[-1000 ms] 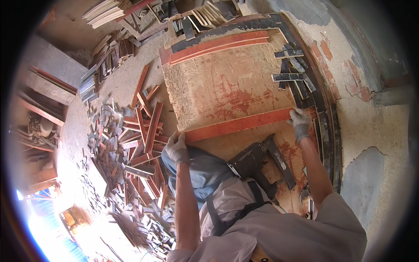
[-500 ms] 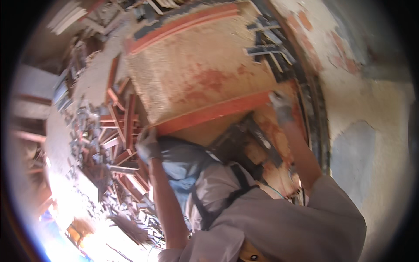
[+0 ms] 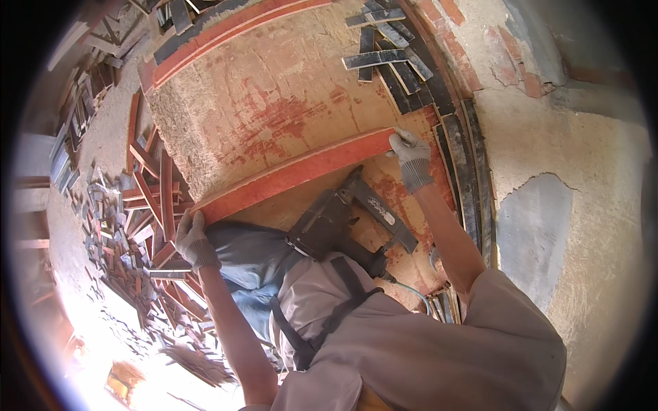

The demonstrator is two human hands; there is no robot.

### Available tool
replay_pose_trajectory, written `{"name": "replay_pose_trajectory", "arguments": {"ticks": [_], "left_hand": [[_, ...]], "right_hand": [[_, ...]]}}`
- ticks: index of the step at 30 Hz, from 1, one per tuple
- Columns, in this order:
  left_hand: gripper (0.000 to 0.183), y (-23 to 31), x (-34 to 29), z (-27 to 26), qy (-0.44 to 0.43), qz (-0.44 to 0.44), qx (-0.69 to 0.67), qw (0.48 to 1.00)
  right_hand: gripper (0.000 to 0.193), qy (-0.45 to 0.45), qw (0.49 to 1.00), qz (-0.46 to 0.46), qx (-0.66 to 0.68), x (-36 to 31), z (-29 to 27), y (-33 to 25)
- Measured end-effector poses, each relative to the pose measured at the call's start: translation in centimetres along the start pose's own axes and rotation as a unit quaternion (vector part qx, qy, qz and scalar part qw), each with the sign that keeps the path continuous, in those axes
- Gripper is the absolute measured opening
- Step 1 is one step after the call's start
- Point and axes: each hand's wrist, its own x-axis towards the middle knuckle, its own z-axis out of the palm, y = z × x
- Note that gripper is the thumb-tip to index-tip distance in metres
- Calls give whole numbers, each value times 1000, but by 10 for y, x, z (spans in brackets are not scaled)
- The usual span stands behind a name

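Observation:
A long red-faced wooden strip [image 3: 295, 172] spans the space in front of me, its right end farther away than its left. My left hand [image 3: 190, 238], in a grey knitted glove, grips the left end. The gloved right hand [image 3: 411, 154] is closed round the other end. Under the strip lies a wooden work surface [image 3: 226, 130] stained with red. Close to my body, a dark nail gun [image 3: 325, 222] with a thin hose rests on that surface, below the strip and nearer my right arm.
Short black-faced strips [image 3: 387, 58] lie stacked at the far right. Longer dark boards [image 3: 462, 178] run along the right edge beside a worn wall [image 3: 548, 219]. Another red strip [image 3: 240, 34] lies along the far edge. Red and dark offcuts [image 3: 154, 198] are heaped on the left.
The view has shifted, so everything appears lower-left or left of before. Both hands still hold the strip by its ends, and the blur has cleared.

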Motion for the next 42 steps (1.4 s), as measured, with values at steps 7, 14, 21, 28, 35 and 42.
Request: {"name": "replay_pose_trajectory", "arguments": {"ticks": [7,14,21,28,35,42], "left_hand": [[40,0,-3,-1,-7,33,28,999],[40,4,-5,2,-2,34,33,999],[37,6,-5,0,2,143,156,977],[38,4,-3,2,24,32,10,999],[38,18,-8,1,12,28,45,999],[35,6,3,-4,-3,18,40,999]], "right_hand": [[31,-23,999,-33,30,-1,-3,7],[29,-7,999,-29,42,-3,2,5],[28,-22,999,-35,-2,6,-8,16],[29,-37,999,-27,2,23,-14,29],[30,-44,998,-11,-46,27,-22,27],[29,-53,998,-23,-38,27,-22,30]]}}
